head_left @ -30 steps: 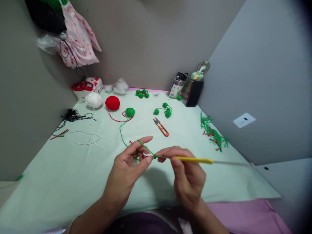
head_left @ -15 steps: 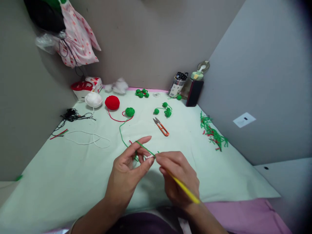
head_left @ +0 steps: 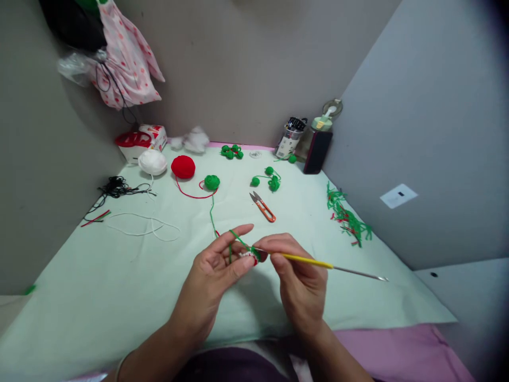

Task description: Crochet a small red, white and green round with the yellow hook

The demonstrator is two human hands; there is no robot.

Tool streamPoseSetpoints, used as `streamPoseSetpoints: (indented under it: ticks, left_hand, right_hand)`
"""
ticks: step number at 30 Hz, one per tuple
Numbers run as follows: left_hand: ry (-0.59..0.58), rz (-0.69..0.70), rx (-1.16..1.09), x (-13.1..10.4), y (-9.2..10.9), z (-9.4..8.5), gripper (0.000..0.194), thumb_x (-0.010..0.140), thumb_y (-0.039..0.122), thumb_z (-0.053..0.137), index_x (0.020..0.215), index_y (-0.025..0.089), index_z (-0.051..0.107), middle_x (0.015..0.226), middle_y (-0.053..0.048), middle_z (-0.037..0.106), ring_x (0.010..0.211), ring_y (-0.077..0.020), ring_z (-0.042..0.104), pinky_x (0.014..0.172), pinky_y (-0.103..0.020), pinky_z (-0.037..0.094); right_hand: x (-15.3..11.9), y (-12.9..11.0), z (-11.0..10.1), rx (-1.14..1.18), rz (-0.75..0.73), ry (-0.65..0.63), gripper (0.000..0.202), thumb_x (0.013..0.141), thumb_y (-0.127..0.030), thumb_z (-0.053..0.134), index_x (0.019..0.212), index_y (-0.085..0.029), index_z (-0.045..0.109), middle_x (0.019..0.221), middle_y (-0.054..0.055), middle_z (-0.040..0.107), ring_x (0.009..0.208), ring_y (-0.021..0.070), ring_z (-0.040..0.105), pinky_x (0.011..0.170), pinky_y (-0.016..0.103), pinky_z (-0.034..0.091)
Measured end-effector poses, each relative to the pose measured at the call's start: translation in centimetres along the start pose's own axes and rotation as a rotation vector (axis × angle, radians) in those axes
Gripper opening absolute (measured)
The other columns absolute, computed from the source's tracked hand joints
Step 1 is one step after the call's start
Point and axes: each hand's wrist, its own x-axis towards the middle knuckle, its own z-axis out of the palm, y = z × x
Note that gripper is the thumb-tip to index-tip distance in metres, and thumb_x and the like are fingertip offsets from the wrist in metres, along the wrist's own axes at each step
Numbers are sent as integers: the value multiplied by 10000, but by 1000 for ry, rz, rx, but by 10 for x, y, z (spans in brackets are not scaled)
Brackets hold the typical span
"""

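Note:
My left hand pinches a small crochet piece of green, white and red stitches between thumb and fingers. Green yarn runs over its raised index finger and back to a green yarn ball. In my right hand is a crochet hook with a yellow handle, held almost level. One metal end points out to the right; the other reaches the green stitches of the piece. My fingers partly cover the piece.
Beyond my hands lie orange thread snips, a red yarn ball, a white yarn ball and small green crocheted balls. Yarn scraps lie at right, black cord at left. A phone leans beside a bottle at the back.
The hook has swung from slanting down toward me to nearly level, pointing right. My right hand has turned with it. More of the piece's green and red shows, and the yarn has shifted.

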Motion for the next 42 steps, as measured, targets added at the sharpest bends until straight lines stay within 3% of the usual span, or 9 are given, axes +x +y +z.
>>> streamPoseSetpoints:
  ticks: [6, 10, 14, 24, 27, 32, 36, 39, 42]
  left_hand:
    - [6, -89, -109, 6, 0, -1, 484, 790, 294, 928, 1254, 239, 804, 666, 57, 584, 634, -81, 460, 735, -216, 467]
    - [11, -138, -190, 8, 5, -4, 370, 797, 259, 912, 1156, 210, 841, 618, 82, 494, 591, -62, 405, 854, -263, 496]
    - [53, -7, -28, 4, 4, -4, 379, 794, 249, 911, 1164, 288, 839, 817, 23, 652, 761, -102, 544, 756, -218, 452]
    - [19, 48, 105, -1, 5, -6, 340, 844, 304, 877, 1182, 310, 834, 860, 10, 677, 786, -118, 565, 782, -238, 468]
    - [37, 69, 145, -1, 4, -8, 333, 858, 297, 867, 1187, 337, 830, 881, 17, 675, 853, -125, 602, 833, -234, 476]
    - [109, 146, 189, -2, -1, -6, 377, 840, 262, 887, 1199, 359, 824, 874, 28, 678, 843, -117, 598, 830, -217, 482]
    - [31, -11, -21, 0, 2, -3, 504, 786, 278, 928, 1272, 286, 796, 756, 44, 631, 642, -74, 471, 631, -178, 430]
    - [-5, -154, -158, 2, 6, -3, 468, 793, 268, 918, 1243, 197, 808, 540, 97, 447, 562, -73, 365, 757, -227, 486]
    - [24, -126, -143, 2, 7, -4, 480, 783, 262, 922, 1248, 229, 805, 628, 66, 550, 632, -89, 452, 897, -297, 488]
  right_hand:
    - [-9, -2, -4, -423, -281, -73, 338, 972, -52, 655, 1208, -255, 786, 1080, 80, 773, 945, 198, 731, 765, 320, 618]
    - [0, -1, -4, -114, -64, 78, 237, 1022, -122, 608, 1072, -254, 798, 900, 37, 759, 785, 174, 694, 676, 312, 589]
    - [5, 1, 0, 72, 65, 8, 155, 1021, -253, 665, 982, -250, 815, 889, 45, 768, 837, 192, 710, 718, 333, 601]
    - [4, 5, -6, 278, 237, 22, 208, 1071, -296, 579, 994, -218, 756, 919, 44, 773, 728, 146, 711, 696, 291, 609]
    - [2, -1, -5, 111, 143, 15, 202, 1081, -239, 542, 1024, -213, 735, 921, 48, 767, 748, 156, 716, 711, 308, 615]
    - [-7, -5, -4, -332, -251, -108, 251, 1042, -131, 546, 1192, -239, 716, 986, 72, 784, 894, 213, 756, 762, 363, 639]
    - [-13, -1, -6, -597, -392, -144, 331, 999, -98, 622, 1264, -262, 735, 1102, 95, 775, 998, 233, 754, 809, 366, 649]
    - [-9, 1, -6, -358, -236, -46, 278, 1033, -125, 572, 1192, -261, 756, 1006, 77, 770, 909, 220, 735, 755, 370, 636]
    - [-1, 1, -4, -22, -28, 53, 225, 1064, -206, 552, 1051, -245, 774, 881, 54, 745, 764, 194, 692, 660, 346, 600]
